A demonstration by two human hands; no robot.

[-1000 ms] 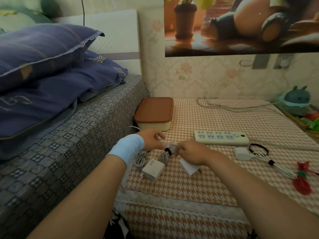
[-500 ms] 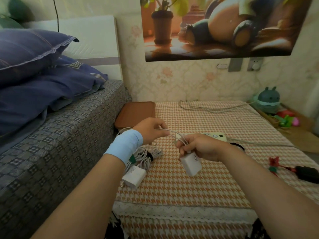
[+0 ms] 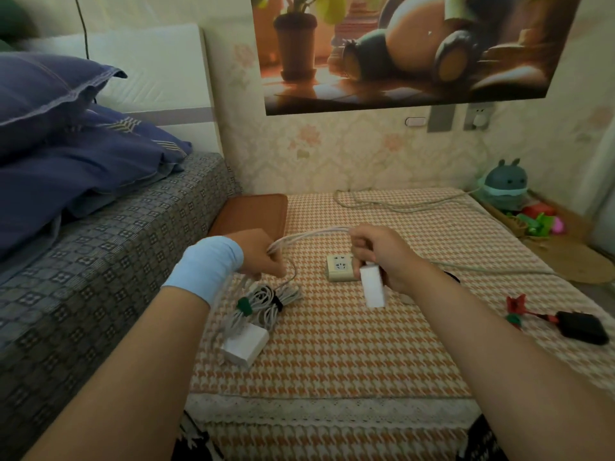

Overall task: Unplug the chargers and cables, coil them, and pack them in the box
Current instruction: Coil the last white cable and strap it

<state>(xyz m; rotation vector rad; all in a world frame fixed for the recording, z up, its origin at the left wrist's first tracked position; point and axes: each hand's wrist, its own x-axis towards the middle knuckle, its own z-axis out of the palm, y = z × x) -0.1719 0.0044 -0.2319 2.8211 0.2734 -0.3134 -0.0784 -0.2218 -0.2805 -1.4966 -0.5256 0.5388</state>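
Here's the small white plastic charger brick (image 3: 372,289), hanging nose-down above the orange-and-white houndstooth tablecloth (image 3: 349,354), clamped in the right hand (image 3: 387,257). Its thin white cable (image 3: 309,235) runs in a few loose strands across to the left hand (image 3: 263,257), which pinches them in curled fingers. Both hands are closed and busy.

The brick looks light, rigid and smooth, so gripping its flat sides is the safe hold. The cable looks limp and springy. It'll probably want to uncurl, so the loops are best pinched where the strands cross, not near the plug end.

Just below the left hand lies a tied bundle of white cable (image 3: 266,302) with green and black straps, a second white charger (image 3: 245,344) beside it. A cream power strip (image 3: 338,268) sits under the right hand. The cream box with a brown lid (image 3: 253,212) waits behind, lid on. Far right, there's a black adapter (image 3: 582,328).
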